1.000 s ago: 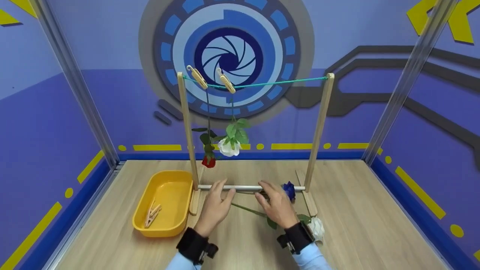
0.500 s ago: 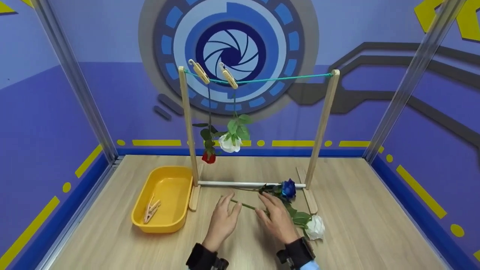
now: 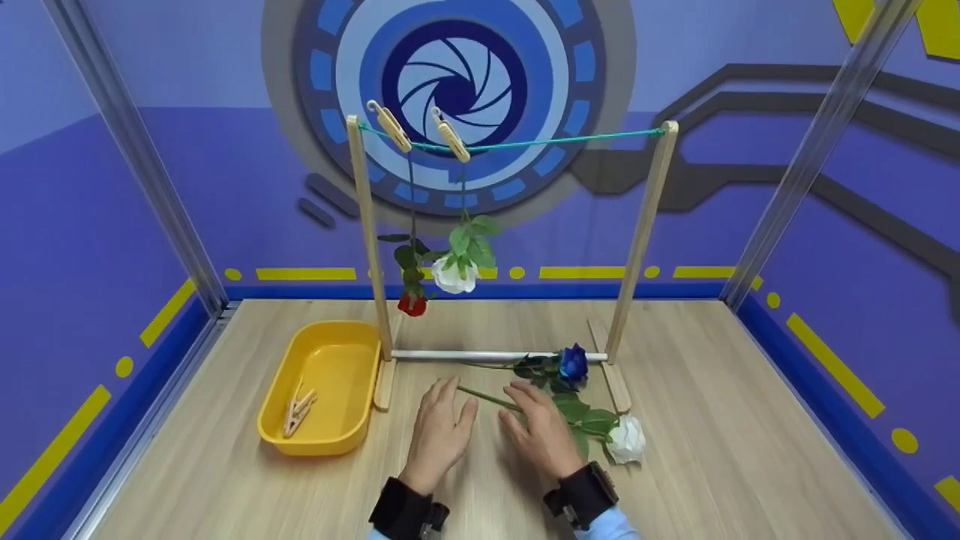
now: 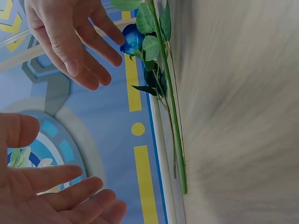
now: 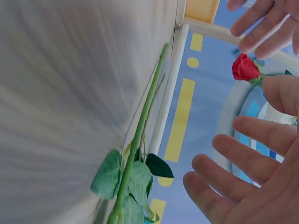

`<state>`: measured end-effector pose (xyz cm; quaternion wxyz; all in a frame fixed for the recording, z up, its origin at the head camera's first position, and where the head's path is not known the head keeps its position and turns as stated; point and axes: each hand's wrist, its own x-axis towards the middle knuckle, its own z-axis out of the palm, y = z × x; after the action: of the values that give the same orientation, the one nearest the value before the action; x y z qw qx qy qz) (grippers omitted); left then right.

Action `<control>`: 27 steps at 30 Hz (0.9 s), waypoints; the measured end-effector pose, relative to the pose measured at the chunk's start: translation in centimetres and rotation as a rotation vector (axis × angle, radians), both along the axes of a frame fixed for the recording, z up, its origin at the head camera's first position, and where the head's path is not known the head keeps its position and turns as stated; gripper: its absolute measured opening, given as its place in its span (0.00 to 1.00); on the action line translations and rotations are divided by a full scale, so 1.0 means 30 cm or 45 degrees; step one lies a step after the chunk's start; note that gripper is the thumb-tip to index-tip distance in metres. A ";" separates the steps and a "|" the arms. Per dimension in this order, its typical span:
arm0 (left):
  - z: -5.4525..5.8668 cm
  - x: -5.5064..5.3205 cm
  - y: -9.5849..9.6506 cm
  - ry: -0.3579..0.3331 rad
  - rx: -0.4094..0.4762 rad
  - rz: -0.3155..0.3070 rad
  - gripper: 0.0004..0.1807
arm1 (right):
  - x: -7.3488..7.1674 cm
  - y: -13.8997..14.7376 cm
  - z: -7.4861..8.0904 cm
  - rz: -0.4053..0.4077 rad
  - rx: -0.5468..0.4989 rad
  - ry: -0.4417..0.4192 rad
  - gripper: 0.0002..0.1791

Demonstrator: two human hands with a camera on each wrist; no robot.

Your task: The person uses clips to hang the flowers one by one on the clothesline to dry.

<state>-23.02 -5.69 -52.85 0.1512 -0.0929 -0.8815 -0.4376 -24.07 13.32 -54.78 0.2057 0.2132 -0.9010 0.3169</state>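
Note:
My left hand (image 3: 441, 435) is held over the table with relaxed, spread fingers and nothing in it. Facing it, my right hand (image 3: 541, 433) also holds nothing, its fingers loosely apart. A white rose (image 3: 625, 439) lies on the table to the right, its green stem (image 3: 487, 396) running leftward behind both hands. Behind it lies a blue rose (image 3: 574, 365) beside the rack's bottom bar. Clothespins hold a red rose (image 3: 412, 304) and a second white rose (image 3: 455, 274) upside down from a green string (image 3: 555, 142). In the left wrist view, the stem (image 4: 174, 116) shows beyond the fingers.
The wooden rack (image 3: 641, 240) stands behind the hands, with a white bar (image 3: 450, 355) low across it. To its left sits a yellow tray (image 3: 270, 420) with wooden clothespins (image 3: 300, 412) in it. Printed wall panels enclose the table at the back and sides.
Both hands have drawn back a little from the rack's bottom bar, uncovering the blue rose and the lying white rose. The head view has tilted slightly downward.

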 end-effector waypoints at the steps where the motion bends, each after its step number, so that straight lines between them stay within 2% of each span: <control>1: 0.000 -0.001 0.000 0.015 -0.013 0.005 0.26 | -0.001 -0.004 0.000 0.004 0.007 -0.008 0.20; 6: 0.007 -0.002 -0.011 0.052 -0.063 0.008 0.27 | -0.003 -0.023 -0.007 0.042 0.009 -0.027 0.19; 11: 0.013 -0.004 -0.032 0.082 -0.114 0.038 0.26 | -0.008 -0.039 -0.022 0.127 -0.064 -0.007 0.17; 14: 0.019 -0.005 -0.051 0.081 -0.131 0.065 0.24 | -0.013 -0.051 -0.030 0.173 -0.136 -0.078 0.16; 19: 0.033 -0.004 -0.090 0.048 -0.158 0.040 0.22 | -0.025 -0.079 -0.035 0.265 -0.267 -0.236 0.16; 23: 0.052 -0.009 -0.129 0.062 -0.217 0.021 0.22 | -0.044 -0.107 -0.034 0.314 -0.296 -0.288 0.16; 27: 0.080 -0.020 -0.176 0.009 -0.262 0.036 0.22 | -0.071 -0.138 -0.030 0.343 -0.283 -0.291 0.15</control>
<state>-23.61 -10.97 -50.44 0.1501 -0.0971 -0.9224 -0.3424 -26.19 9.18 -55.67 0.0803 0.2706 -0.8413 0.4611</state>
